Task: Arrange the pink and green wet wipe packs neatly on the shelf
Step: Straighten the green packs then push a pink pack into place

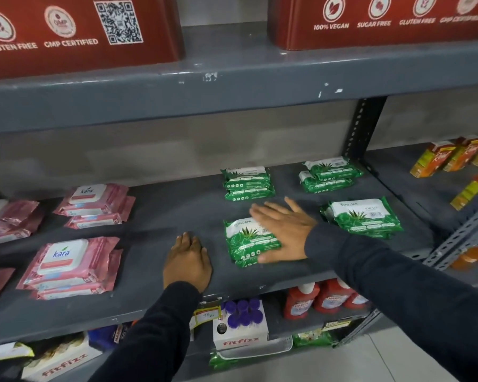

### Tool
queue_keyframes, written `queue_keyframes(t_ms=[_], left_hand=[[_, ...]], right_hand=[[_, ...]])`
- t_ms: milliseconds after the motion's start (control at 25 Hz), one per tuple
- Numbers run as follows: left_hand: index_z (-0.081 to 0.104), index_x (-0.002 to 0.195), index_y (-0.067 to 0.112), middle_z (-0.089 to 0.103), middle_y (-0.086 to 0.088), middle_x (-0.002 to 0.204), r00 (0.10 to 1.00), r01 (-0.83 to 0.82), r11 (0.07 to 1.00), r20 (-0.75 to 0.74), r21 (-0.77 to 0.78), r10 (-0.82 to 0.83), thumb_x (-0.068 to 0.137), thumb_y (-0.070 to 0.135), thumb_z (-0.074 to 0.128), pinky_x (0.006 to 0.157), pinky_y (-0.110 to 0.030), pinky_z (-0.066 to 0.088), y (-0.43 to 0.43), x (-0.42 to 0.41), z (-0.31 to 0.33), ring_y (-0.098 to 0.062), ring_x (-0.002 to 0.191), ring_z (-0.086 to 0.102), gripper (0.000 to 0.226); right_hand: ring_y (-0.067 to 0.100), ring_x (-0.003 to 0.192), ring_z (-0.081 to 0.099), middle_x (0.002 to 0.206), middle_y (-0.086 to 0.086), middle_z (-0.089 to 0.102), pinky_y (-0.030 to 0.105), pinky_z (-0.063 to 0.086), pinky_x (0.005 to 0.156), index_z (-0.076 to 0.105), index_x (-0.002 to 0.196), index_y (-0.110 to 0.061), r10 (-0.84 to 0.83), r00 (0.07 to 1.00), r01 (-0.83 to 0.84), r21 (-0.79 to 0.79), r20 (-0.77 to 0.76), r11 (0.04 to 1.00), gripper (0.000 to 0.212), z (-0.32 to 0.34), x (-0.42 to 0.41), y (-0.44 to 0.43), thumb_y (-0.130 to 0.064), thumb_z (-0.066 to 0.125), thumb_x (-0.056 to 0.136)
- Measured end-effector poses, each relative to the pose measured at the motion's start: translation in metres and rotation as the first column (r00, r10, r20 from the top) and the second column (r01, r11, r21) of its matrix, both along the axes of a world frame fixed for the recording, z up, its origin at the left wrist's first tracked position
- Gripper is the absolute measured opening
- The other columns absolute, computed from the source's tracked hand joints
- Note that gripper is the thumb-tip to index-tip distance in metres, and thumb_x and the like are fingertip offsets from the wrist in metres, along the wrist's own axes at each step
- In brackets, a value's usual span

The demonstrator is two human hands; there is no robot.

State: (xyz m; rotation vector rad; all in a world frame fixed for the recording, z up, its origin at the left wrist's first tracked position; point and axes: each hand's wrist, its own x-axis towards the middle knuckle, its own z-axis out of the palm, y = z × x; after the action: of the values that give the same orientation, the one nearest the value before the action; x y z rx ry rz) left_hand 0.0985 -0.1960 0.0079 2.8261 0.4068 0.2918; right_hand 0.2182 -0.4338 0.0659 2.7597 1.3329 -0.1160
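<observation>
The step in hand looks like squaring up the front-left stack of green Origami wipe packs (pixel 250 241) on the grey shelf (pixel 160 216). The right hand (pixel 283 230) lies flat on that stack's right side, fingers spread and straight, with the thumb low against its near right corner; it presses or pushes and does not clasp anything. The left hand (pixel 187 261) rests palm-down on bare shelf just left of the stack, fingers loosely together, apart from the packs and holding nothing.

Three other green stacks sit in a rough grid: one behind (pixel 247 183), one at the back right (pixel 329 173) and one at the front right (pixel 363 217). The back-right stack lies skewed, its packs out of line with each other. The pink Kara wipe packs lie well to the left: a front stack (pixel 72 267), a rear stack (pixel 94 205), and more at the frame's left edge (pixel 9 219), fanned and uneven.

The next move probably calls for sliding the green stack under the right palm into line with its neighbours, the left hand serving as a stop on its open side. After that the pink stacks would need their edges trued.
</observation>
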Motion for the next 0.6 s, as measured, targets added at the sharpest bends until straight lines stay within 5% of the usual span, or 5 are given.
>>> queue_keyframes(t_ms=[120,240,600], left_hand=[[0.057,0.115,-0.005,0.049,-0.024,0.135,1.000,0.000,1.000,-0.015,-0.018,0.000,0.095,0.018,0.043,0.109,-0.046,0.034,0.000,0.001,-0.001,-0.038,0.129,0.041,0.033],[0.055,0.117,-0.005,0.048,-0.024,0.136,1.000,-0.010,1.000,-0.025,-0.011,0.009,0.096,0.019,0.041,0.108,-0.047,0.034,-0.001,0.002,0.000,-0.039,0.128,0.041,0.035],[0.057,0.112,-0.004,0.050,-0.024,0.133,1.000,-0.028,0.999,-0.004,-0.024,0.028,0.094,0.019,0.043,0.102,-0.046,0.037,-0.003,0.001,0.003,-0.038,0.126,0.042,0.032]], right_hand=[[0.019,0.148,0.010,0.162,-0.004,0.009,0.055,0.000,0.115,0.010,0.152,-0.026,-0.353,0.931,0.330,0.197,0.091,0.923,0.100,0.015,0.025,-0.045,-0.088,0.007,0.073],[0.023,0.146,0.015,0.160,-0.001,0.021,0.058,0.008,0.114,0.026,0.149,-0.024,-0.636,0.767,0.628,0.103,0.085,0.771,0.095,0.017,0.048,-0.101,-0.080,0.000,0.077],[0.019,0.141,0.028,0.153,-0.003,0.037,0.050,0.018,0.113,0.033,0.146,-0.029,-0.686,0.715,0.682,0.080,0.134,0.727,0.081,-0.017,0.040,-0.121,-0.068,-0.003,0.085]])
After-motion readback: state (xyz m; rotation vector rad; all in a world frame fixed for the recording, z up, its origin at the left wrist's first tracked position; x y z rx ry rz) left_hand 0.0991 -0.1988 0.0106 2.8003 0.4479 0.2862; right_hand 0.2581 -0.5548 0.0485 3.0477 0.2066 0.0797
